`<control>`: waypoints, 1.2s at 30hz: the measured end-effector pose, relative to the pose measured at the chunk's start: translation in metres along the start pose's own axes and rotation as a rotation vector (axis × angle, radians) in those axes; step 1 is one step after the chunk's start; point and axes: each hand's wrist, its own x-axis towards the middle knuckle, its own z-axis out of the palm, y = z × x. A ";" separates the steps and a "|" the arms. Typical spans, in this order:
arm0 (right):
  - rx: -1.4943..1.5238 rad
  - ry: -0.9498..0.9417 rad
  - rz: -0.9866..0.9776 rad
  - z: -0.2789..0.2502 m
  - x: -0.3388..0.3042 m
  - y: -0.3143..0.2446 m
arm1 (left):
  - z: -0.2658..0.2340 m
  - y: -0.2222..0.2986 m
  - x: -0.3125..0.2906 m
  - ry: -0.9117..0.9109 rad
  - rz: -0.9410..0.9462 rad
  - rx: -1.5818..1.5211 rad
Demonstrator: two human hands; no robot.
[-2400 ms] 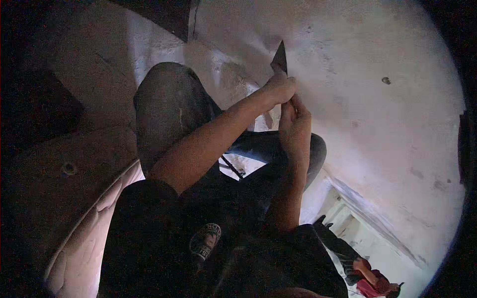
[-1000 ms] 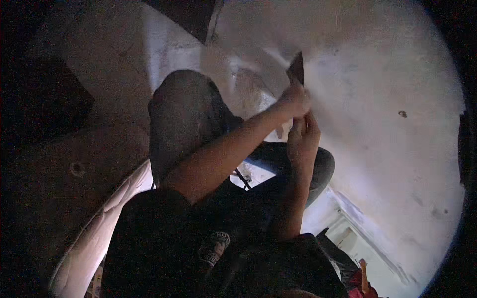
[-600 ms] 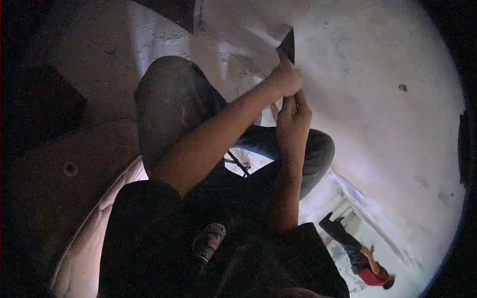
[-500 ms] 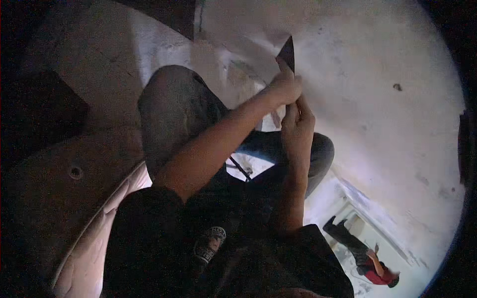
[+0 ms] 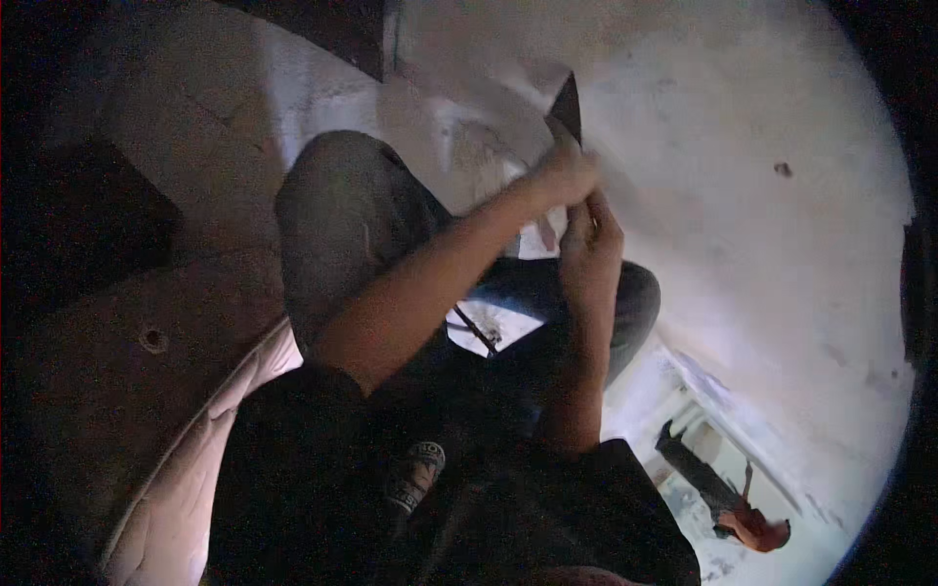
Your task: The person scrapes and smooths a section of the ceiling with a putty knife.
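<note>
A dark, flat blade (image 5: pixel 567 109) ends in a sharp corner and points away from me, above my knees. My left hand (image 5: pixel 569 176) is closed at the base of the blade, slightly smeared by motion, with a finger along the blade's lower left edge. Just below it, nearer to me, my right hand (image 5: pixel 591 249) is closed with its fingertips up against the left hand. Any handle is hidden by my hands, so what the right hand grips cannot be made out.
My bent knees (image 5: pixel 337 205) rise below the pale, stained wall (image 5: pixel 743 254). A pinkish padded surface (image 5: pixel 181 479) lies at lower left beside a dark brown panel (image 5: pixel 88 361). Another person (image 5: pixel 728 498) stands far off at lower right.
Both hands have shifted very slightly right and keep the same hold on the blade and each other. The distant person's posture has changed, with one arm now held differently.
</note>
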 end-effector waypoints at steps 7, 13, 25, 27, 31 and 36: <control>0.000 -0.056 -0.090 0.007 -0.004 -0.006 | -0.021 0.002 0.001 -0.407 -0.043 -0.125; -0.082 -0.210 -0.209 0.013 0.011 -0.014 | -0.029 0.009 0.003 -0.412 -0.069 -0.215; 0.043 -0.040 -0.155 0.009 -0.009 0.027 | 0.006 -0.024 0.007 -0.179 -0.049 -0.053; 0.001 -0.071 -0.151 0.010 -0.009 0.024 | 0.002 -0.019 0.005 0.090 0.044 0.036; -0.041 -0.089 -0.092 0.003 -0.007 0.017 | -0.005 -0.006 0.003 -0.308 -0.006 -0.030; -0.018 -0.128 -0.049 -0.004 0.001 0.014 | -0.005 0.007 -0.001 0.248 -0.009 -0.113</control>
